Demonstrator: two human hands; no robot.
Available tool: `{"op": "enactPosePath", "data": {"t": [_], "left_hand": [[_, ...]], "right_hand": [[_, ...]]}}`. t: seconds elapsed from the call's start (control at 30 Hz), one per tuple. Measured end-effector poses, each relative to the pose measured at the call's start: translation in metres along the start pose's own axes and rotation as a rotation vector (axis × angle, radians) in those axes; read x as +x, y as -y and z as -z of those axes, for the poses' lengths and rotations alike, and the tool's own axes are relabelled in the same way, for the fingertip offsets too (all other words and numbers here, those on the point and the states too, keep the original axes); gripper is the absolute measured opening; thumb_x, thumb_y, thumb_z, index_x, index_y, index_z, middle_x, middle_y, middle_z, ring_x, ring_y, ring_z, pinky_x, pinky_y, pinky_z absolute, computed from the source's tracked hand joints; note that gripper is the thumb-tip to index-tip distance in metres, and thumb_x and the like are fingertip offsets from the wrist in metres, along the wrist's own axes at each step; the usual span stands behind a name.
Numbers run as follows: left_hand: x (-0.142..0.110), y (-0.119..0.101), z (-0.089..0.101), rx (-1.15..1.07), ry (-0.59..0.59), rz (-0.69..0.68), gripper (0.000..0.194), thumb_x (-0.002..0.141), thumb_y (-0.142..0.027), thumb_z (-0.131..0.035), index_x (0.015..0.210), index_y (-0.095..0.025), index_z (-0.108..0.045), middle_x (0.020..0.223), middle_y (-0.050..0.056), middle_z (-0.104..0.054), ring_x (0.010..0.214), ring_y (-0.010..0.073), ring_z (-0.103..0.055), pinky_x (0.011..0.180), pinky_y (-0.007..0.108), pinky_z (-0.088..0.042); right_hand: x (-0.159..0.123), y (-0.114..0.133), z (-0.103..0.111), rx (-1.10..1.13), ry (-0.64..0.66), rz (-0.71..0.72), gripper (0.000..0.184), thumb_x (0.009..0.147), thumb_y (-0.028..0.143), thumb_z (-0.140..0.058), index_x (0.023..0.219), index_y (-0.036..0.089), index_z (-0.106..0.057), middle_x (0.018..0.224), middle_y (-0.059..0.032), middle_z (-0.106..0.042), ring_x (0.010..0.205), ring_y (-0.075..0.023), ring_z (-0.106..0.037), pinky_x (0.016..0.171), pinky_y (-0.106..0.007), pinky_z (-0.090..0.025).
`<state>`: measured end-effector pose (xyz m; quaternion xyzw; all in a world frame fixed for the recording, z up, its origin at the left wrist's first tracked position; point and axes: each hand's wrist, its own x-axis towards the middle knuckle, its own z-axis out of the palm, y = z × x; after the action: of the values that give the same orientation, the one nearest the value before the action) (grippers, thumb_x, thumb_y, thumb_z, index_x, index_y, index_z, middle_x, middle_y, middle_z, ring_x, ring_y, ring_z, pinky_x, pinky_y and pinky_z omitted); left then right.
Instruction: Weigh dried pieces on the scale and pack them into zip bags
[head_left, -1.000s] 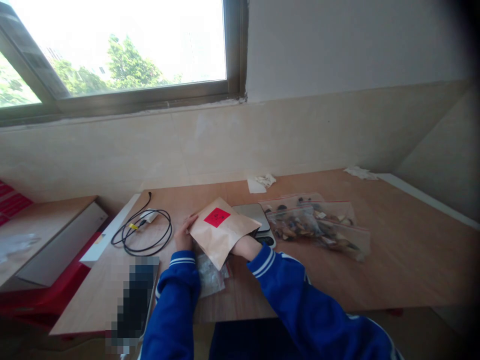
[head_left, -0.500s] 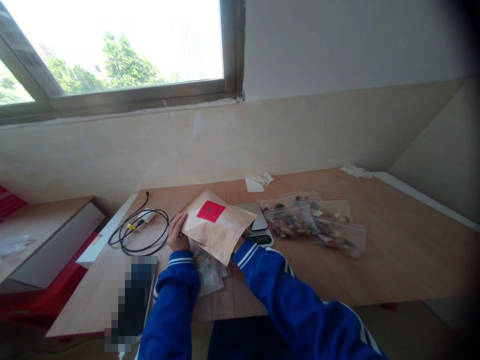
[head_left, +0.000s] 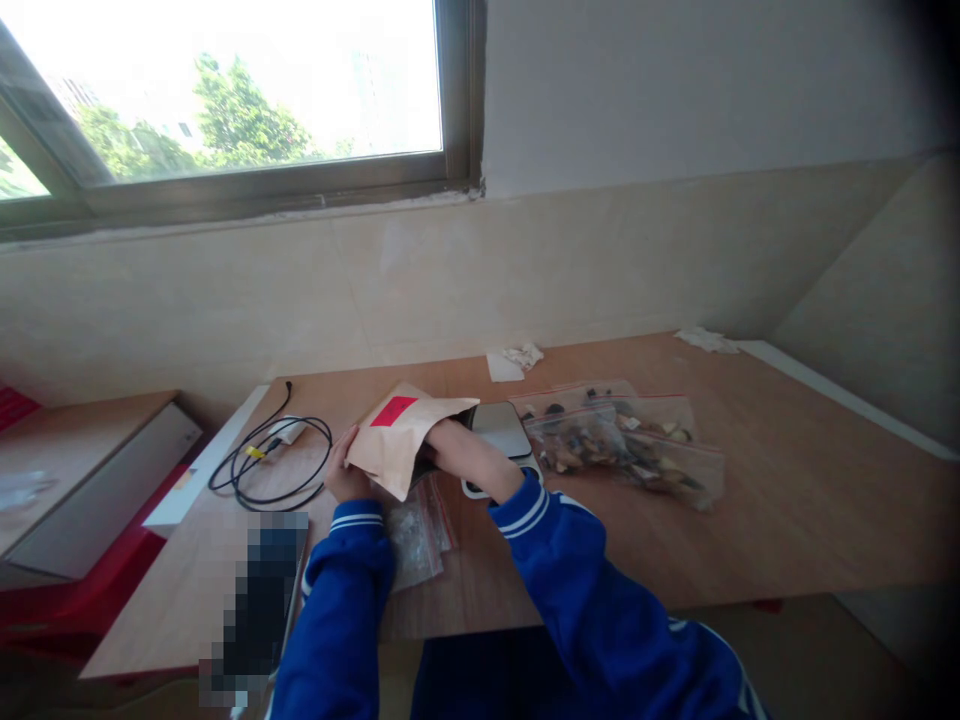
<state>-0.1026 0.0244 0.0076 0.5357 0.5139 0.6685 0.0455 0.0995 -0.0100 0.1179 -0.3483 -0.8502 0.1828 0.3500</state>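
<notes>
A brown kraft paper bag point(head_left: 386, 445) with a red label point(head_left: 394, 411) is tilted above the table, its mouth facing right. My left hand point(head_left: 346, 470) grips the bag's left side, the fingers partly behind it. Into the mouth reaches my right hand point(head_left: 469, 455); its fingers are hidden inside the bag. Just right of the bag lies a kitchen scale point(head_left: 501, 432) with a metal plate, partly covered by my right forearm. Below the bag are clear zip bags point(head_left: 415, 548) on the table.
Several zip bags of dark and tan pieces point(head_left: 622, 445) lie right of the scale. A coiled black cable point(head_left: 274, 460) and a blurred-out flat device point(head_left: 262, 600) are at the left. Crumpled paper point(head_left: 523, 357) lies by the wall.
The paper bag has tipped and shifted left, so its mouth shows more. My right wrist and forearm are now exposed at the opening, the sleeve further right.
</notes>
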Motion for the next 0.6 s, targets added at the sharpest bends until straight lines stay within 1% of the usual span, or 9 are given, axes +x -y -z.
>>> {"op": "enactPosePath", "data": {"t": [0.07,0.13,0.2,0.27,0.37,0.43,0.5,0.6], "left_hand": [[-0.001,-0.003,0.000,-0.015,0.036,0.035,0.035,0.075,-0.024,-0.058,0.105,-0.011,-0.070,0.106,0.013,-0.069,0.101,0.0262,-0.063,0.094,0.041,-0.048],[-0.002,-0.003,-0.001,-0.026,0.059,0.072,0.036,0.074,-0.023,-0.058,0.105,-0.011,-0.071,0.104,0.012,-0.070,0.101,0.0262,-0.064,0.094,0.040,-0.049],[-0.002,-0.002,-0.001,-0.026,0.074,0.115,0.036,0.072,-0.021,-0.057,0.104,-0.013,-0.071,0.102,0.010,-0.070,0.100,0.0255,-0.064,0.094,0.040,-0.049],[-0.003,-0.001,0.000,-0.018,0.087,0.158,0.037,0.070,-0.018,-0.056,0.104,-0.016,-0.071,0.101,0.009,-0.071,0.100,0.0244,-0.064,0.094,0.039,-0.049],[-0.003,0.002,0.002,-0.010,0.108,0.202,0.040,0.068,-0.014,-0.052,0.101,-0.018,-0.072,0.100,0.006,-0.072,0.102,0.0232,-0.064,0.097,0.038,-0.048],[-0.002,0.002,0.003,-0.014,0.125,0.219,0.040,0.066,-0.014,-0.051,0.100,-0.018,-0.073,0.099,0.006,-0.072,0.102,0.0232,-0.064,0.097,0.038,-0.048],[-0.002,0.001,0.003,-0.024,0.135,0.238,0.040,0.065,-0.014,-0.052,0.100,-0.018,-0.072,0.101,0.006,-0.072,0.101,0.0234,-0.064,0.096,0.038,-0.049],[-0.001,0.000,0.002,-0.013,0.162,0.257,0.041,0.064,-0.013,-0.052,0.099,-0.017,-0.072,0.101,0.006,-0.072,0.099,0.0240,-0.065,0.092,0.038,-0.050]], "right_hand": [[-0.001,0.007,0.015,0.032,0.067,0.035,0.046,0.079,0.000,-0.052,0.120,0.020,-0.061,0.122,-0.0072,-0.064,0.120,-0.0212,-0.054,0.107,-0.036,-0.039],[-0.004,0.011,0.026,0.050,0.105,0.049,0.038,0.081,0.004,-0.055,0.116,0.017,-0.063,0.120,-0.0098,-0.065,0.118,-0.0235,-0.056,0.103,-0.037,-0.042],[-0.007,0.013,0.031,0.041,0.113,0.039,0.032,0.083,0.010,-0.058,0.113,0.014,-0.063,0.119,-0.0130,-0.064,0.117,-0.0258,-0.057,0.100,-0.039,-0.044],[-0.011,0.015,0.033,0.010,0.103,0.030,0.031,0.083,0.015,-0.060,0.114,0.012,-0.062,0.119,-0.0152,-0.064,0.117,-0.0270,-0.056,0.099,-0.040,-0.044],[-0.015,0.018,0.034,-0.081,0.045,0.065,0.034,0.084,0.022,-0.060,0.116,0.012,-0.058,0.121,-0.0165,-0.062,0.120,-0.0274,-0.052,0.102,-0.042,-0.040],[-0.015,0.020,0.035,-0.137,-0.012,0.110,0.033,0.086,0.026,-0.059,0.116,0.012,-0.057,0.120,-0.0166,-0.061,0.118,-0.0270,-0.053,0.101,-0.042,-0.040],[-0.014,0.021,0.036,-0.151,-0.077,0.152,0.028,0.087,0.030,-0.057,0.109,0.013,-0.057,0.112,-0.0147,-0.064,0.108,-0.0251,-0.058,0.093,-0.038,-0.045],[-0.010,0.017,0.036,-0.146,-0.227,0.202,0.018,0.088,0.036,-0.054,0.091,0.019,-0.058,0.089,-0.0076,-0.066,0.085,-0.0197,-0.063,0.079,-0.032,-0.049]]}}
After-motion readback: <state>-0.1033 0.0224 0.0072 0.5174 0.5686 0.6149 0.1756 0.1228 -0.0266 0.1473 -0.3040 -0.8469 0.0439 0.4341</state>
